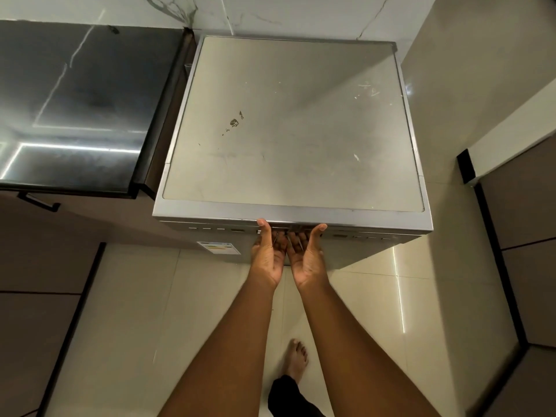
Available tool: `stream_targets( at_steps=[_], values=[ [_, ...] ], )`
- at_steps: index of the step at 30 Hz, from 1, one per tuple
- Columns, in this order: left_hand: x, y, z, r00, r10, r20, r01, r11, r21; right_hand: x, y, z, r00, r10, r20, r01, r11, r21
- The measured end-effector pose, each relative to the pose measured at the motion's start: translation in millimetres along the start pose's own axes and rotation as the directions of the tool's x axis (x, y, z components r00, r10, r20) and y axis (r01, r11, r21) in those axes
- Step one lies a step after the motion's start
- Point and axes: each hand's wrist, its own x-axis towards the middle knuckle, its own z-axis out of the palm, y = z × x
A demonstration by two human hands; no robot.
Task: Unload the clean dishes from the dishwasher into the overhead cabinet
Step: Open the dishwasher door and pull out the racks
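Note:
A silver freestanding dishwasher (288,130) stands below me with its door closed; I see its flat scuffed top and the upper strip of its front with the control buttons. My left hand (267,257) and my right hand (305,257) are side by side, palms up, at the middle of the door's top edge. The fingers of both hands curl up into the door handle recess (288,229), and both thumbs rest against the front rim. No dishes and no overhead cabinet are in view.
A glossy black counter (75,109) adjoins the dishwasher on the left, with a dark drawer handle (39,201) below it. Cabinet fronts (523,224) line the right side. Pale floor tiles (144,311) lie below, with my bare foot (296,359) on them. A marble wall runs behind.

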Motion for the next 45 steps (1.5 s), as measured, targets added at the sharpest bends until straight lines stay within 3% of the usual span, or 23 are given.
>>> stream_targets(
  at_steps=[7, 12, 24, 31, 38, 41, 45],
  values=[
    [1.6, -4.4, 3.9, 0.999, 0.026, -0.020, -0.026, 1.000, -0.017, -0.1, 1.6, 3.7, 1.000, -0.021, -0.003, 0.021, 1.000, 0.015],
    [-10.2, -14.5, 0.5, 0.997, -0.010, -0.082, 0.008, 1.000, -0.021, -8.0, 15.2, -5.2, 0.993, 0.027, -0.111, -0.027, 1.000, 0.009],
    [-69.3, -40.0, -74.9, 0.978, -0.066, -0.198, 0.099, 0.982, 0.161, -65.6, 45.3, -69.2, 0.980, 0.007, -0.199, -0.034, 0.991, -0.132],
    [-102.3, -50.5, -126.4, 0.963, -0.183, -0.199, 0.226, 0.948, 0.223, -105.7, 74.4, -100.6, 0.964, -0.013, -0.266, -0.036, 0.983, -0.179],
    [-131.9, -38.2, -183.5, 0.914, -0.386, -0.126, 0.401, 0.908, 0.120, -146.0, 99.2, -121.1, 0.946, -0.011, -0.325, -0.048, 0.983, -0.175],
    [-137.0, -26.5, -210.1, 0.918, -0.311, -0.247, 0.359, 0.916, 0.181, -151.5, 108.0, -125.2, 0.939, -0.013, -0.345, -0.053, 0.982, -0.181],
    [-125.8, -2.1, -235.5, 0.923, -0.121, -0.365, 0.204, 0.959, 0.196, -149.1, 118.1, -131.8, 0.908, 0.021, -0.418, -0.112, 0.974, -0.196]
  ],
)
